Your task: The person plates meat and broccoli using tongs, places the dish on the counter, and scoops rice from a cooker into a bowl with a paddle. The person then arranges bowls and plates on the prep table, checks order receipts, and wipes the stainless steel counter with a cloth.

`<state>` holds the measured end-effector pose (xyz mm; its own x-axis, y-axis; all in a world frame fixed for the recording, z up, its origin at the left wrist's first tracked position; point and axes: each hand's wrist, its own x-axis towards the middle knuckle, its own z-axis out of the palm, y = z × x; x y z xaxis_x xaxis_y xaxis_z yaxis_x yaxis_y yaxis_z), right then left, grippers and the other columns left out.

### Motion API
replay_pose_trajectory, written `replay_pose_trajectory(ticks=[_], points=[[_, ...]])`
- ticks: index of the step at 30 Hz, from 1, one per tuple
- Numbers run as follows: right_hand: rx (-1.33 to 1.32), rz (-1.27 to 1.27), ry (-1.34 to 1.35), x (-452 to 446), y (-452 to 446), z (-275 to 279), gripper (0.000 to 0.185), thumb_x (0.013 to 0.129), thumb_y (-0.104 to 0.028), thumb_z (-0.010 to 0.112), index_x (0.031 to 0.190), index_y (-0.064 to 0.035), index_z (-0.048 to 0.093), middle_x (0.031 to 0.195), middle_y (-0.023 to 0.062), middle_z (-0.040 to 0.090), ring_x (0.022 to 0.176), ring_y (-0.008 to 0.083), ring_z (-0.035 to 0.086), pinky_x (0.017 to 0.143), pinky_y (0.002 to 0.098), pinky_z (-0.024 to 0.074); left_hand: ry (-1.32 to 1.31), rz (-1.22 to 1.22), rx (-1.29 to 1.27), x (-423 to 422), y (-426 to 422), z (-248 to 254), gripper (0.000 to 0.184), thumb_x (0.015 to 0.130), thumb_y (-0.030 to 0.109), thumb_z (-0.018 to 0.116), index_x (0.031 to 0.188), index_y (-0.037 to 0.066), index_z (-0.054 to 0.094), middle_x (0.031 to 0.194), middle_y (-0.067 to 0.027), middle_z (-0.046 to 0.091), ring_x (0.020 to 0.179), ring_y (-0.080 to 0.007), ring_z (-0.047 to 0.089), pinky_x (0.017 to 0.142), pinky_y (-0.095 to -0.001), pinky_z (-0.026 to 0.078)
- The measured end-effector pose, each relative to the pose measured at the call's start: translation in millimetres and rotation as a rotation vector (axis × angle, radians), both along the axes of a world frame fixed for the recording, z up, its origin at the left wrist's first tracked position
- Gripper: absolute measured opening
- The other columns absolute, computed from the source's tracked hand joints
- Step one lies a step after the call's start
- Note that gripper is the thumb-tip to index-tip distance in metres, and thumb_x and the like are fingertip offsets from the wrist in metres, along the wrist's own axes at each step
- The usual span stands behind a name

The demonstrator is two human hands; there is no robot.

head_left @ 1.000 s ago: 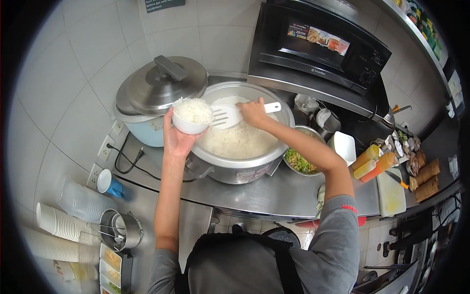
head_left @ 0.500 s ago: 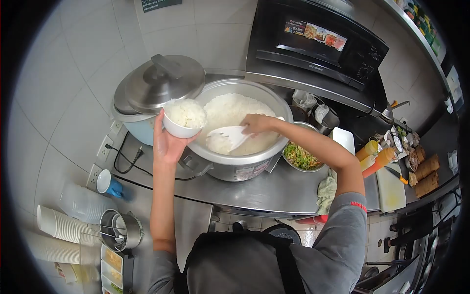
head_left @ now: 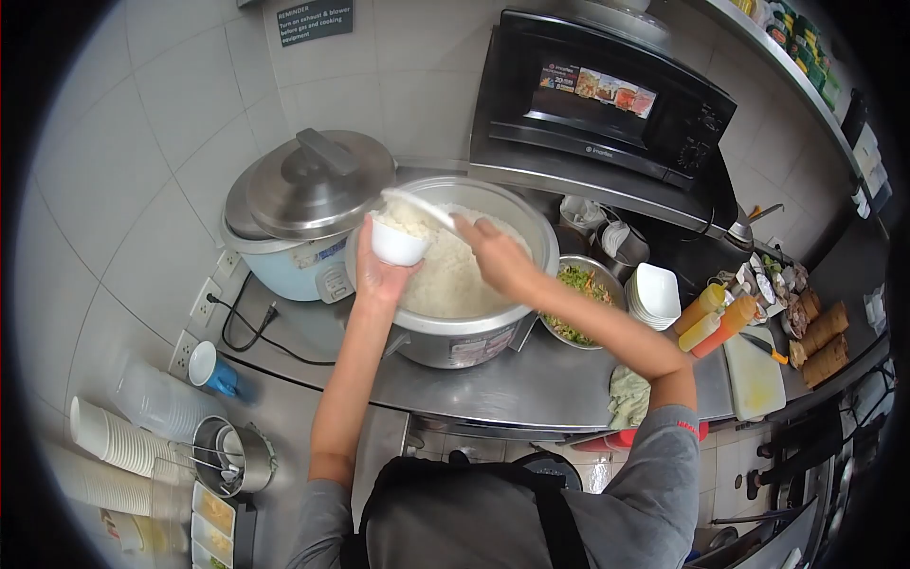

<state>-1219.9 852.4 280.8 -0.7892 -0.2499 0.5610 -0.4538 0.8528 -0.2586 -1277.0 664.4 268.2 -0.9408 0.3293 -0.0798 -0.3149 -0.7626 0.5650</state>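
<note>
The left hand [head_left: 381, 283] grips the white bowl [head_left: 398, 247] of rice from below, above the left rim of the open rice pot [head_left: 457, 353]. The right hand [head_left: 495, 258] is closed around the white paddle [head_left: 431, 211], its blade tilted over the bowl's top. A strip of bench [head_left: 479, 394] separates the pot from the near edge. The lidded blue cooker [head_left: 284, 273] sits close on the left; the metal bowl of greens [head_left: 576, 338] lies just right.

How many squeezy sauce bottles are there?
3: one dark yellow bottle, one paler yellow bottle in front of it, and one orange bottle beside them, near the cutting board. Others might be hidden.
</note>
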Motion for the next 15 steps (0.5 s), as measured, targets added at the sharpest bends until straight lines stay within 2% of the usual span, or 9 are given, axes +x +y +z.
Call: replay_pose_trajectory(ticks=[2, 5, 8, 11, 14, 15], points=[[0.120, -0.039, 0.048, 22, -14, 8, 0.056, 0.073, 0.011, 0.046, 0.126, -0.0088, 0.046, 0.086, 0.0175, 0.054, 0.077, 0.0326, 0.056, 0.074, 0.0396, 0.0464, 0.019, -0.031, -0.005, -2, 4, 3, 0.062, 0.082, 0.051, 0.049, 0.130, 0.015, 0.036, 0.136, -0.0111, 0.037, 0.126, -0.0340, 0.033, 0.099, -0.0612, 0.015], [0.028, 0.076, -0.098, 16, 3, 19, 0.063, 0.071, 0.013, 0.045, 0.127, -0.0146, 0.047, 0.086, 0.0160, 0.050, 0.082, 0.0311, 0.054, 0.074, 0.0387, 0.0453, 0.017, -0.072, 0.068, 0, -2, 0, 0.065, 0.080, 0.050, 0.050, 0.131, 0.013, 0.035, 0.135, -0.0111, 0.038, 0.125, -0.0324, 0.034, 0.101, -0.0591, 0.014], [-0.030, 0.138, -0.081, 14, 23, 52, 0.062, 0.071, 0.012, 0.046, 0.126, -0.0177, 0.050, 0.088, 0.0158, 0.051, 0.081, 0.0307, 0.055, 0.074, 0.0383, 0.0445, 0.014, -0.122, 0.088, 6, -13, -2, 0.066, 0.078, 0.049, 0.051, 0.131, 0.013, 0.035, 0.134, -0.0121, 0.039, 0.124, -0.0328, 0.035, 0.099, -0.0580, 0.022], [0.209, 0.114, 0.022, 11, 20, 54, 0.061, 0.071, 0.012, 0.047, 0.124, -0.0166, 0.051, 0.087, 0.0156, 0.051, 0.081, 0.0297, 0.055, 0.074, 0.0381, 0.0447, 0.023, -0.151, 0.065, 7, -14, -4, 0.071, 0.078, 0.050, 0.052, 0.133, 0.011, 0.032, 0.136, -0.0155, 0.034, 0.124, -0.0360, 0.034, 0.097, -0.0588, 0.029], [0.246, 0.156, -0.083, 11, 25, 59, 0.057, 0.072, 0.010, 0.049, 0.123, -0.0144, 0.051, 0.088, 0.0169, 0.053, 0.084, 0.0305, 0.056, 0.074, 0.0387, 0.0452, 0.017, -0.187, 0.091, 11, -18, -4, 0.072, 0.077, 0.050, 0.053, 0.133, 0.010, 0.032, 0.136, -0.0159, 0.034, 0.124, -0.0358, 0.035, 0.097, -0.0581, 0.030], [0.124, 0.184, -0.066, 10, 25, 59, 0.055, 0.072, 0.010, 0.049, 0.122, -0.0131, 0.052, 0.088, 0.0186, 0.053, 0.083, 0.0333, 0.056, 0.073, 0.0401, 0.0447, 0.016, -0.168, 0.098, 13, -19, -5, 0.071, 0.077, 0.050, 0.053, 0.132, 0.011, 0.032, 0.135, -0.0148, 0.036, 0.124, -0.0344, 0.036, 0.097, -0.0574, 0.030]])
